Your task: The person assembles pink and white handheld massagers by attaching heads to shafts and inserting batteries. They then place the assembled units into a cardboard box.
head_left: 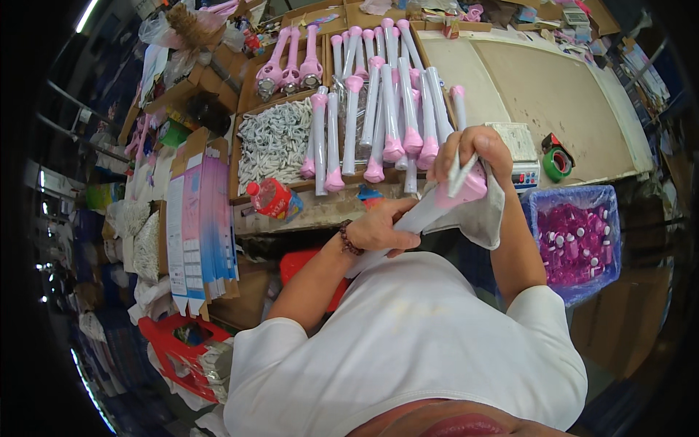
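Note:
My left hand (pixel 382 224), with a beaded bracelet at the wrist, is closed around the shaft of a long white tube with a pink flared end (pixel 472 186). The tube slants up to the right in front of my chest. At the pink end my right hand (pixel 477 149) grips a whitish cloth (pixel 480 222), which hangs down beside the tube. A narrow pale strip (pixel 459 175) shows under its fingers; I cannot tell whether it is a fold of the cloth. Just beyond my hands, several similar tubes (pixel 392 120) lie in a cardboard tray.
Small grey-white parts (pixel 273 142) fill a tray; pink handles (pixel 291 62) lie behind. A red-capped bottle (pixel 273 198) stands at the table edge. Rightward are a scale (pixel 518 153), green tape (pixel 558 164) and a blue-lined bin (pixel 571 197) of magenta bottles. Printed cartons (pixel 200 218) stand left.

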A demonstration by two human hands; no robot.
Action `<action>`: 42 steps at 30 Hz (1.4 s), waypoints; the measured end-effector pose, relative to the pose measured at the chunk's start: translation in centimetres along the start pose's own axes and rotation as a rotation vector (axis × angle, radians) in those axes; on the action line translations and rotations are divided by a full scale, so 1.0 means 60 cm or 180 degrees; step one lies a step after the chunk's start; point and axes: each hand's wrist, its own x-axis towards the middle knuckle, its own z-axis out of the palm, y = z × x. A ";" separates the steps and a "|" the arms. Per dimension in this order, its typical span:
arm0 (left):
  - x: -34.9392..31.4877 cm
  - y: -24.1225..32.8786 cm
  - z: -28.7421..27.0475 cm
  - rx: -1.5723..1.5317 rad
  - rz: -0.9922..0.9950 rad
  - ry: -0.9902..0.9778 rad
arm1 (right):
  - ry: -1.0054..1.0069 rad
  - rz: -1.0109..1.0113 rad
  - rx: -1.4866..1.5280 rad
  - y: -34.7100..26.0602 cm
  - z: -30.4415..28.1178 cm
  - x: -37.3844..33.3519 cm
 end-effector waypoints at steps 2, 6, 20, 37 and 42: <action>-0.001 0.003 -0.002 0.0236 -0.0026 0.0231 | 0.0441 -0.0106 -0.1240 -0.014 0.021 -0.007; 0.017 0.002 0.019 0.1479 0.0536 0.1209 | 0.0824 -0.0491 -0.3586 -0.024 0.071 -0.005; 0.070 -0.021 -0.011 0.1044 0.0340 0.2167 | 0.2589 -0.1157 0.1568 0.017 -0.060 -0.014; 0.057 -0.012 -0.019 -0.0565 0.0642 0.2288 | 0.2746 -0.0353 0.0795 0.047 -0.083 0.058; 0.065 -0.009 0.002 0.0180 0.0256 0.2655 | 0.3182 0.0147 0.0307 0.057 -0.007 0.100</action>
